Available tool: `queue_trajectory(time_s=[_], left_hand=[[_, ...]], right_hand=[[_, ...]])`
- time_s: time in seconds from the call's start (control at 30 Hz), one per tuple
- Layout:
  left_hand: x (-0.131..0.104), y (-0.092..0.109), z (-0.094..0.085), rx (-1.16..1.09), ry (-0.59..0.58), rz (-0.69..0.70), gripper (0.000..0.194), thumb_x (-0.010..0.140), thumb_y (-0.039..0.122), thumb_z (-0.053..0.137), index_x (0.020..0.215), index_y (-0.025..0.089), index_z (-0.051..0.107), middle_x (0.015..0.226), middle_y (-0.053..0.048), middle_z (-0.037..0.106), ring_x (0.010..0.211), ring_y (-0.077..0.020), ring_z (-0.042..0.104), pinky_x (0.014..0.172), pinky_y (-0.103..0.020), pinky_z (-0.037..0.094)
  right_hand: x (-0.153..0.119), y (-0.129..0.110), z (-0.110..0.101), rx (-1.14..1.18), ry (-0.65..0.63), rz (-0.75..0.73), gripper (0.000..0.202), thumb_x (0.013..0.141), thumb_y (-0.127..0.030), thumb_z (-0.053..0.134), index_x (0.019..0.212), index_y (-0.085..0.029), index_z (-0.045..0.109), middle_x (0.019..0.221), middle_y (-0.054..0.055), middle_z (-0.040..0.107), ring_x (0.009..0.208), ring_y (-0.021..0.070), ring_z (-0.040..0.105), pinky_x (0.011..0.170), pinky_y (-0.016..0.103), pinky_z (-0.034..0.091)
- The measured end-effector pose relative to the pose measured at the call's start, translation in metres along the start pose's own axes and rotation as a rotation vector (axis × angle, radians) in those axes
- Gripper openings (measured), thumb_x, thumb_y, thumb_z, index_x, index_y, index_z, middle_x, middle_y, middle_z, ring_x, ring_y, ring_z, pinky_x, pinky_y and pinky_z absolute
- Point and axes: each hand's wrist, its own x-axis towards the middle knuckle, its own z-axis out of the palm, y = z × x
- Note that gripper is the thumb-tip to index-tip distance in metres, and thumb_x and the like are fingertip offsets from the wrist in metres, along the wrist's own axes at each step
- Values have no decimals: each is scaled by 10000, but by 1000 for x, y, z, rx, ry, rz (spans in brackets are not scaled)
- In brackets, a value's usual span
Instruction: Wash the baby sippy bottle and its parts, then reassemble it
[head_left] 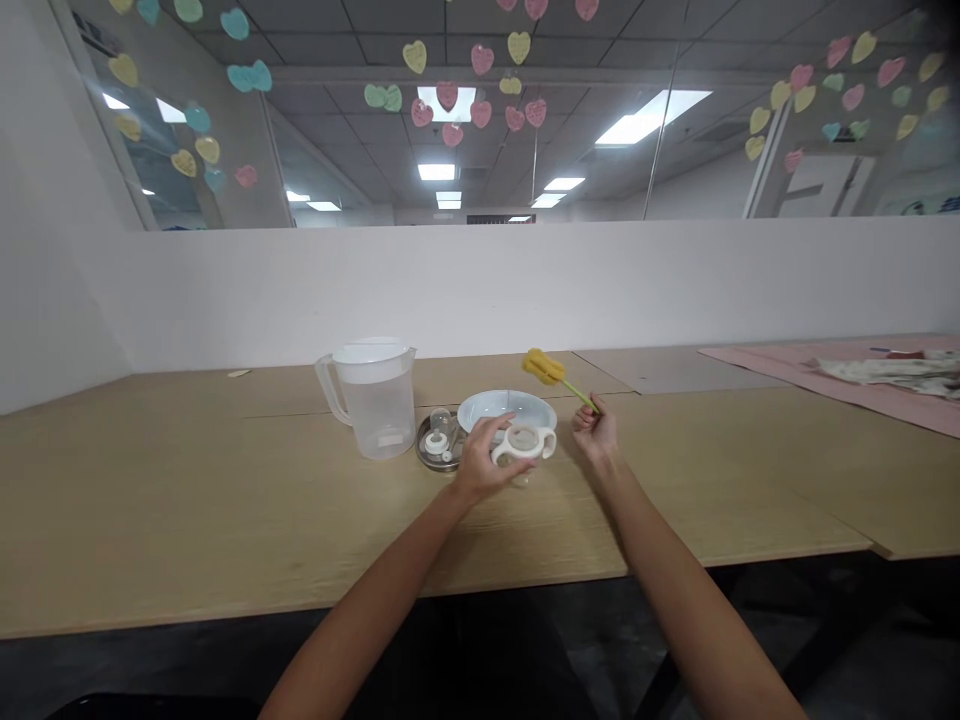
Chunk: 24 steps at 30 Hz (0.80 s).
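Gripping a clear bottle (523,441), the left hand (480,462) closes on it from its nine o'clock side. Its fingers reach over the far side towards twelve o'clock, while the thumb lies across the near side, pointing towards three. So the bottle sits between thumb and fingers, its white two-looped handle (551,438) around the upper part, one loop near the palm and the other sticking out free at three o'clock. The mouth faces up; whether the base touches the table (225,510) cannot be told.

At three o'clock from the bottle, apart from it, the right hand (595,428) is closed round the lower end of the green stem (579,394) of a brush. The stem slants from that fist towards ten or eleven o'clock, ending in a yellow sponge head (544,367), which is in the air, clear of the bottle.

Just beyond the bottle, towards eleven o'clock, stands a white bowl (501,402). At nine o'clock, past the left hand, a round metal tray (425,458) holds a clear dome-shaped cap (441,421) and a white ring with a teat (436,443). Farther out, between nine and ten, stands a translucent lidded pitcher (379,410), its handle towards nine.
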Motion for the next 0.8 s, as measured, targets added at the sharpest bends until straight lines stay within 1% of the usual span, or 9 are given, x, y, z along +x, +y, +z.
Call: queue_trajectory(time_s=[0.1, 0.17, 0.3, 0.37, 0.43, 0.5, 0.57, 0.67, 0.8], left_hand=[[6, -7, -8, 89, 207, -25, 564, 691, 535, 660, 1130, 194, 564, 1070, -100, 621, 1006, -240, 560, 897, -375, 434], [10, -9, -12, 168, 289, -46, 531, 695, 519, 666, 1108, 199, 573, 1036, -92, 624, 988, -238, 558, 887, -373, 436], [14, -13, -18, 316, 360, -42, 542, 683, 510, 685, 1122, 211, 577, 980, -82, 596, 941, -227, 542, 852, -349, 443], [14, -16, -22, 387, 367, -20, 535, 694, 503, 677, 1135, 214, 582, 956, -85, 573, 922, -225, 530, 843, -344, 441], [14, -21, -27, 447, 337, 27, 511, 722, 477, 661, 1152, 213, 582, 950, -93, 557, 919, -228, 519, 853, -352, 432], [14, -27, -32, 492, 258, 89, 480, 758, 441, 634, 1179, 219, 571, 961, -101, 552, 940, -235, 511, 875, -366, 420], [15, -30, -35, 541, 168, 133, 452, 794, 406, 596, 1208, 229, 554, 976, -108, 550, 968, -242, 502, 894, -383, 411], [15, -31, -35, 614, 66, 161, 422, 834, 350, 538, 1240, 236, 530, 1008, -116, 548, 999, -250, 489, 904, -401, 407], [15, -27, -29, 623, -39, 211, 444, 832, 302, 532, 1272, 249, 503, 1028, -116, 545, 994, -255, 485, 886, -395, 419]], right_hand=[[-5, -3, 3, -6, -105, 22, 452, 810, -376, 596, 533, -198, 286, 374, -111, 289, 277, -1, 249, 268, 97, 239], [-7, -2, 6, -48, -140, 44, 456, 788, -412, 620, 533, -196, 311, 373, -113, 294, 270, -1, 240, 255, 98, 223], [-8, 6, 12, -132, -191, 182, 342, 761, -393, 663, 603, -170, 457, 380, -107, 362, 275, -5, 290, 256, 75, 230], [-7, 9, 13, -182, -189, 207, 290, 751, -367, 680, 651, -151, 516, 384, -100, 393, 284, -8, 314, 263, 62, 245], [-5, 10, 12, -234, -155, 150, 269, 731, -352, 702, 676, -137, 549, 392, -86, 431, 293, -4, 340, 270, 63, 266], [-4, 10, 12, -294, -119, 59, 280, 699, -363, 726, 679, -131, 569, 402, -68, 467, 304, 9, 375, 274, 78, 291], [-6, 10, 12, -359, -115, -5, 310, 664, -397, 743, 684, -128, 590, 405, -53, 491, 315, 27, 406, 282, 101, 321], [-12, 14, 17, -444, -176, -38, 347, 631, -433, 752, 718, -121, 627, 419, -32, 529, 319, 51, 434, 292, 134, 355], [-21, 24, 24, -579, -312, 16, 350, 593, -396, 778, 756, -115, 649, 486, 10, 598, 350, 95, 497, 329, 189, 423]])
